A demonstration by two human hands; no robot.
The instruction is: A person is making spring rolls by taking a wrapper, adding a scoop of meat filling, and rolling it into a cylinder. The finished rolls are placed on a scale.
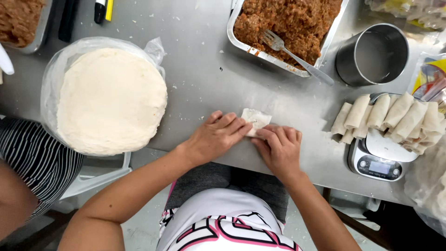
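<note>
— What are the hands doing?
— The left hand (217, 135) and right hand (280, 148) are pressing a half-rolled wrapper (255, 120) on the desk (204, 79), fingers together, flat on it.
— How far along?
— Finished rolls (395, 118) are piling on the scale (377, 160); a wrapper stack (110, 100) and tray of filling (290, 23) are waiting.

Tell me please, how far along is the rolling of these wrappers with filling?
Done: a batch of finished rolls is piled on the scale. In hand: the left hand and right hand press on one partly folded wrapper on the table. Left: a thick stack of wrappers and a tray of filling that looks full, so much remains.
</note>
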